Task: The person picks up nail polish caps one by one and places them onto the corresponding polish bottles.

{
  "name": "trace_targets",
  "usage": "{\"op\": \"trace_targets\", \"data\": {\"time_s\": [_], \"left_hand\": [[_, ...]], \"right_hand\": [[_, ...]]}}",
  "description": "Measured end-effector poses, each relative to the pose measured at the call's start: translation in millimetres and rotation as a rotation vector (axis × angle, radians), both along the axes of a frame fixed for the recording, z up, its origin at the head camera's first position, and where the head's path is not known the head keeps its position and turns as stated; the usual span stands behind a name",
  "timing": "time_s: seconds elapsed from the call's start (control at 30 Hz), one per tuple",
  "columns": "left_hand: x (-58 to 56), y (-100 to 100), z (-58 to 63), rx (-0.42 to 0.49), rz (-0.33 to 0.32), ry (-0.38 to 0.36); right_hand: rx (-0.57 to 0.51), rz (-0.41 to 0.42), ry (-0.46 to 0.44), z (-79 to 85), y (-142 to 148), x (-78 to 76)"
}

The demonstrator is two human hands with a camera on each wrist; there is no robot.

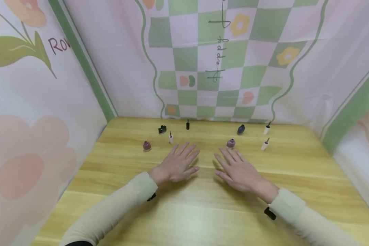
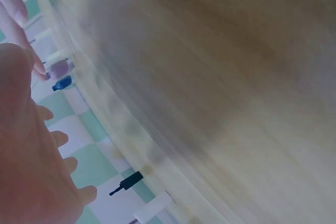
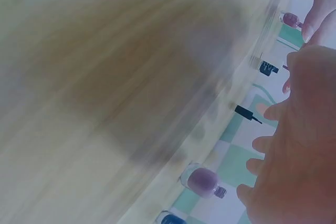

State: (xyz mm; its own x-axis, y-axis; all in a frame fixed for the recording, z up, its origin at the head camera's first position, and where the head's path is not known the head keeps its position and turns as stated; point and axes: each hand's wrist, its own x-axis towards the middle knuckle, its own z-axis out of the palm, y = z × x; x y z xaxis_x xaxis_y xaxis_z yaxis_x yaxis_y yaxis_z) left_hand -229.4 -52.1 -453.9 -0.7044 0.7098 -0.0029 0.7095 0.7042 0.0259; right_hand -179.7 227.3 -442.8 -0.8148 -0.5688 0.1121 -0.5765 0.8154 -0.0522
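Note:
My left hand (image 1: pixel 179 164) is held palm down low over the wooden table, fingers straight and spread, holding nothing. Just beyond its fingertips stands a white brush cap (image 1: pixel 171 139), brush up, with a maroon nail polish bottle (image 1: pixel 146 146) to the left. My right hand (image 1: pixel 240 172) mirrors it, also spread and holding nothing, its fingertips close to an uncapped light purple nail polish bottle (image 1: pixel 231 144). Farther back are a blue nail polish bottle (image 1: pixel 241 130), a black nail polish bottle (image 1: pixel 162 129) and an upright black brush cap (image 1: pixel 188 125).
Two more white brush caps stand at the right, a rear one (image 1: pixel 266 130) and a nearer one (image 1: pixel 264 146). A patterned curtain (image 1: pixel 209 82) hangs along the table's back edge, with fabric walls at both sides. Bare wood (image 1: pixel 190 215) lies between the forearms.

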Motion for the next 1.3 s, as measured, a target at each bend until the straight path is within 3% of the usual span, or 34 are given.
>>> {"op": "trace_targets", "data": {"time_s": [0.3, 0.73, 1.03, 1.3], "left_hand": [[3.9, 4.7, 9.4, 0.041, 0.002, -0.04], [1.6, 9.2, 11.8, 0.099, 0.01, -0.065], [1.1, 15.2, 12.9, 0.163, 0.011, -0.054], [-1.5, 17.9, 15.5, 0.213, 0.005, -0.074]], "right_hand": [[0.004, -0.003, 0.019, 5.6, 9.0, 4.0], [-0.032, -0.012, 0.04, 4.8, 20.0, 9.3], [-0.119, -0.06, 0.019, 4.0, 29.4, 15.5], [-0.164, -0.068, 0.053, 4.4, 37.4, 14.5]]}}
